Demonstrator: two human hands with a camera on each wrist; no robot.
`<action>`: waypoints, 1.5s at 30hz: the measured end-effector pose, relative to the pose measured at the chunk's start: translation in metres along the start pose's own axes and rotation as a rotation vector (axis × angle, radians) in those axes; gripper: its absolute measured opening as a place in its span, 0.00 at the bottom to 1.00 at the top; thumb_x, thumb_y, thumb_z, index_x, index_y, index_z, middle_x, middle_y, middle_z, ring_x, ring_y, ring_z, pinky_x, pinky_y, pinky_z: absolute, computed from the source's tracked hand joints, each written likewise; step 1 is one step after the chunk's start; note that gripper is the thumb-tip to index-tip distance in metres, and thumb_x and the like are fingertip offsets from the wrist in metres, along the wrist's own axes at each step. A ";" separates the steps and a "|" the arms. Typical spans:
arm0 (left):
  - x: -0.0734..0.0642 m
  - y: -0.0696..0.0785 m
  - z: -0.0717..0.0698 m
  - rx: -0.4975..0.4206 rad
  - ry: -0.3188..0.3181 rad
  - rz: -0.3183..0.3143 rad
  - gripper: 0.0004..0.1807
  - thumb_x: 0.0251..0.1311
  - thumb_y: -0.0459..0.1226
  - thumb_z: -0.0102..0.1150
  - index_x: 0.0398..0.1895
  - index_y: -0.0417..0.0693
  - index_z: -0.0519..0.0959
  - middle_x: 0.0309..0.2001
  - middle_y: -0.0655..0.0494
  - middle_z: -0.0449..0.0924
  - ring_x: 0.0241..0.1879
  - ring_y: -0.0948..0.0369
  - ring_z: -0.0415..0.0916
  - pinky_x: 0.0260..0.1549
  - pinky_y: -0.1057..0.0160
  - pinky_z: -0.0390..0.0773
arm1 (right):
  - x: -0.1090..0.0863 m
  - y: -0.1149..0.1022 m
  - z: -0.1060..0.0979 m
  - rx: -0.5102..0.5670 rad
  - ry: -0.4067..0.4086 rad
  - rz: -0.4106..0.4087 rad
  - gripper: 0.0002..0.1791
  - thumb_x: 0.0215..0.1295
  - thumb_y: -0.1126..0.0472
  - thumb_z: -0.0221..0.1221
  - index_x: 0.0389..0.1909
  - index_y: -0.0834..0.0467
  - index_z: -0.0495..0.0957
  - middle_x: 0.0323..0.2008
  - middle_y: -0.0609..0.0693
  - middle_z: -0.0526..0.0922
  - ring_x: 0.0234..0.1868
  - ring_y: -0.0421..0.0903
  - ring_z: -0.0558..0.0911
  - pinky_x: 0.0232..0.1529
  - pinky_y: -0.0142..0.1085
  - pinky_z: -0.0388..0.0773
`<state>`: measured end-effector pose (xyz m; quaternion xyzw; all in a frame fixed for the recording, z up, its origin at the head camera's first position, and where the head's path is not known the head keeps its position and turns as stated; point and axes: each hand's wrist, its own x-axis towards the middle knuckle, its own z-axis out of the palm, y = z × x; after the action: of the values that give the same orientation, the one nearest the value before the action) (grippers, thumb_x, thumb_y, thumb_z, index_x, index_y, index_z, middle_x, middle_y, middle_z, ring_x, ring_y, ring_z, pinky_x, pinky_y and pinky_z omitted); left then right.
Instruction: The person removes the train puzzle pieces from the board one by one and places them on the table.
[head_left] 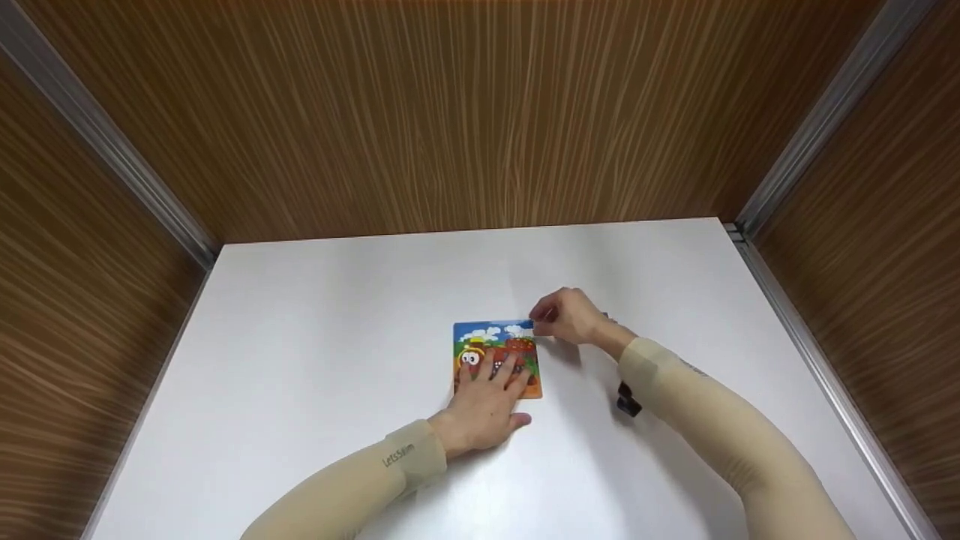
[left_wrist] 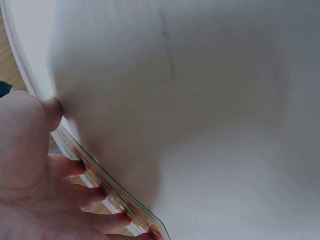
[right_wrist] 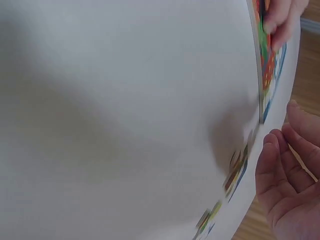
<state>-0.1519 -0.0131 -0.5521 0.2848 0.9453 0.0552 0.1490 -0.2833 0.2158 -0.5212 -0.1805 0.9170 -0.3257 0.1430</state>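
Observation:
A small square picture board (head_left: 474, 334), with a cartoon train under a blue sky and white clouds, lies flat on the white table. My left hand (head_left: 484, 409) rests on its lower part with the fingers spread; the left wrist view shows those fingertips touching the board's face. At the board's upper right corner hovers my right hand (head_left: 574, 315), its fingers loosely bent. The right wrist view shows a gap between thumb and fingers, and nothing visible in it. Two small, blurred colourful pieces (right_wrist: 236, 172) lie on the table near that hand, mostly hidden in the head view.
The white table (head_left: 337, 315) is bounded by wood-grain panels (head_left: 480, 112) at the back and both sides, with metal rails (head_left: 832, 382) along the corners. A small black object (head_left: 628, 401) shows beneath the right forearm.

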 end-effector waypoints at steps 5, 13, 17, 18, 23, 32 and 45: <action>0.001 0.001 0.000 0.006 0.002 0.005 0.43 0.84 0.65 0.48 0.93 0.58 0.59 0.94 0.46 0.50 0.92 0.33 0.47 0.79 0.20 0.64 | 0.007 -0.007 0.010 -0.023 -0.025 -0.041 0.18 0.66 0.64 0.78 0.56 0.62 0.92 0.51 0.59 0.95 0.50 0.54 0.90 0.57 0.50 0.88; 0.001 0.001 0.000 0.023 -0.001 0.006 0.43 0.84 0.65 0.48 0.92 0.56 0.59 0.94 0.46 0.50 0.92 0.34 0.48 0.78 0.20 0.66 | 0.013 -0.012 0.020 -0.144 -0.035 -0.060 0.19 0.61 0.60 0.82 0.51 0.62 0.93 0.44 0.58 0.92 0.45 0.50 0.86 0.52 0.44 0.84; 0.000 0.002 0.000 0.031 -0.001 0.003 0.43 0.84 0.65 0.48 0.92 0.57 0.59 0.94 0.46 0.50 0.92 0.35 0.48 0.78 0.21 0.66 | 0.013 -0.015 0.021 -0.145 -0.050 -0.033 0.18 0.62 0.60 0.82 0.50 0.61 0.92 0.45 0.57 0.91 0.45 0.49 0.86 0.54 0.45 0.85; 0.000 0.002 0.000 0.030 -0.001 0.003 0.43 0.84 0.65 0.48 0.92 0.57 0.59 0.94 0.47 0.50 0.92 0.35 0.48 0.79 0.21 0.66 | 0.013 -0.016 0.021 -0.142 -0.052 -0.022 0.18 0.62 0.60 0.82 0.50 0.61 0.92 0.45 0.57 0.91 0.46 0.49 0.85 0.55 0.46 0.85; 0.000 0.002 0.000 0.028 -0.002 0.003 0.43 0.84 0.65 0.48 0.92 0.57 0.59 0.94 0.47 0.50 0.92 0.35 0.48 0.79 0.21 0.65 | 0.015 -0.018 0.021 -0.145 -0.055 0.008 0.19 0.62 0.60 0.82 0.51 0.61 0.91 0.47 0.57 0.90 0.47 0.50 0.85 0.57 0.47 0.85; 0.001 0.002 0.000 0.021 -0.014 -0.004 0.43 0.84 0.65 0.48 0.93 0.58 0.58 0.94 0.48 0.50 0.92 0.35 0.47 0.80 0.21 0.64 | 0.016 -0.019 0.022 -0.116 -0.066 0.042 0.20 0.64 0.59 0.81 0.53 0.59 0.89 0.47 0.56 0.91 0.48 0.50 0.85 0.58 0.48 0.85; 0.000 0.000 -0.001 0.004 -0.022 -0.003 0.43 0.84 0.64 0.48 0.93 0.57 0.58 0.94 0.47 0.49 0.92 0.35 0.46 0.81 0.21 0.62 | 0.013 -0.018 0.024 -0.112 -0.036 0.015 0.19 0.64 0.59 0.81 0.53 0.59 0.87 0.47 0.56 0.90 0.47 0.50 0.85 0.56 0.47 0.85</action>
<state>-0.1524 -0.0125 -0.5512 0.2845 0.9440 0.0500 0.1591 -0.2819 0.1841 -0.5289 -0.1874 0.9324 -0.2694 0.1517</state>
